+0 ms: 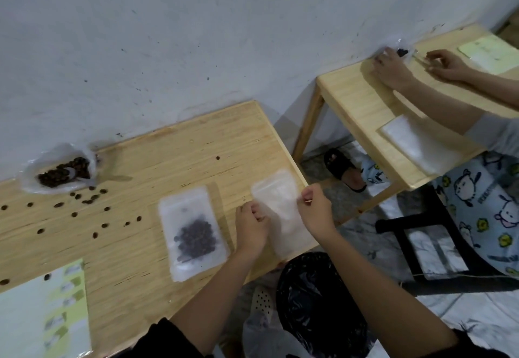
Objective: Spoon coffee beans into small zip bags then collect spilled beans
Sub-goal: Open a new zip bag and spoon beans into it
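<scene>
Fingers (pixel 260 214) curled, left hand (pixel 251 227), right hand (pixel 316 211) pinching empty zip bag (pixel 282 203), forearms converging

1. Wall (pixel 196 34): pale grey-white, scuffed w/ dark specks, runs across the far side.
2. Wooden table (pixel 196 155) near left, against wall; 2nd wooden table (pixel 351 96) far right.
3. Black chair (pixel 393 224) at right, beside 2nd table.
4. Floor (pixel 477 318): pale marbled tile, near right.
</scene>
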A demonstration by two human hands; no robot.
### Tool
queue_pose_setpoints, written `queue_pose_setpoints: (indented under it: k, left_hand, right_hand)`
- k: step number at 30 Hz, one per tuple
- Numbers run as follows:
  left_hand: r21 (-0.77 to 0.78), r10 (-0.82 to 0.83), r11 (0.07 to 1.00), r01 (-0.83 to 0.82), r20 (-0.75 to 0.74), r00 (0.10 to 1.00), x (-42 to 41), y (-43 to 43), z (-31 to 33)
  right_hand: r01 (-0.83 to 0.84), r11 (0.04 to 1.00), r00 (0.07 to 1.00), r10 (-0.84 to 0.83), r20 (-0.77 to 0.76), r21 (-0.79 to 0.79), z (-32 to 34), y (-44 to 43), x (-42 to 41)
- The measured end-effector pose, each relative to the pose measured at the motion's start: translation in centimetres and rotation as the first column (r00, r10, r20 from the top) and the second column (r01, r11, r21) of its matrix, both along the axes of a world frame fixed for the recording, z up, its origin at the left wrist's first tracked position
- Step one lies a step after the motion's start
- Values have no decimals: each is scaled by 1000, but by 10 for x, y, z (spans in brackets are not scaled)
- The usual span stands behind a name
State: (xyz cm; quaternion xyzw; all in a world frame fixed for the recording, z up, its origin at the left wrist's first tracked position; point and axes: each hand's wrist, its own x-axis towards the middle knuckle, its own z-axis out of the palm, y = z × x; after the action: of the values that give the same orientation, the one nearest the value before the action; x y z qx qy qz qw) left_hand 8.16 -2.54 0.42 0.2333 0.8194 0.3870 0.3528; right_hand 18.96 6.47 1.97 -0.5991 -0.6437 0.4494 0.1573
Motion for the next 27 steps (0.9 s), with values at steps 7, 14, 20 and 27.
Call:
queue_pose_setpoints:
  k: [7,14,20,27]
  left_hand:
    - [4,13,1000,-13,53,999,-8,2,10]
    - [146,-4,989,23,-129,992,-54,2,38]
    - [298,-85,949,107,-86,993,-128,-21,83]
    - [449,-92,893,22,134,987,-201,-81,143]
  right_hand:
    - [-79,996,982,72,-176,-33,15,0,-7]
    - [-169,986,961,167,-222,9,49,8,-29]
    - [-362,926,883,376,-281,105,85,7,-80]
    - [-450,825,837,523,-159,342,117,-23,-175]
